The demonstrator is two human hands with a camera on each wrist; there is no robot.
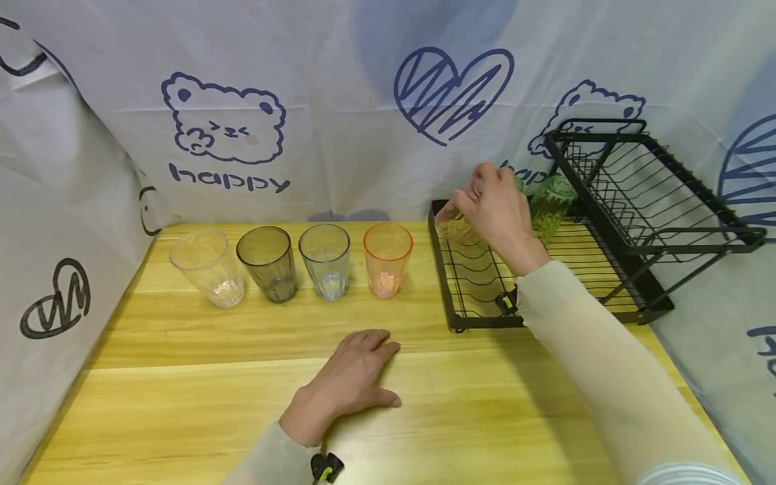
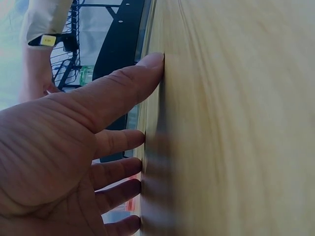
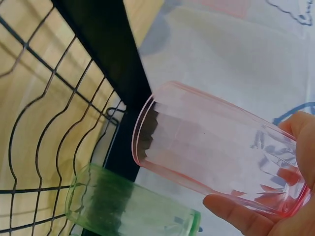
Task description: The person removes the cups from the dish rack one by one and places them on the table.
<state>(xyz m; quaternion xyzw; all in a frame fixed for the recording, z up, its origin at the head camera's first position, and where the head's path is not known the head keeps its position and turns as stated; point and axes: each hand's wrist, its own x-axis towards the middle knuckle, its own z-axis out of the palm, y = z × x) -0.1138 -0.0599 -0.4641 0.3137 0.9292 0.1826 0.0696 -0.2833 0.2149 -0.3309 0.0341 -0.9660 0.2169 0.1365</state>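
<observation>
My right hand [image 1: 498,205] grips a clear pink tumbler [image 3: 216,150] by its base, over the back left corner of the black dish rack [image 1: 445,283]. The tumbler is turned over, its rim toward the rack; whether the rim touches the rack I cannot tell. Beside it a green tumbler [image 3: 133,201] stands upside down on the wires. In the head view a green tumbler [image 1: 553,202] shows right of my right hand, which partly hides the rack. My left hand [image 1: 351,374] rests on the wooden table with fingers extended, holding nothing.
Left of the rack, upright tumblers stand in a row: clear [image 1: 203,266], grey [image 1: 267,263], blue [image 1: 325,259] and orange [image 1: 388,259]. A raised black wire tier [image 1: 651,188] rises over the rack's right side. Printed cloth [image 1: 339,135] hangs behind the table.
</observation>
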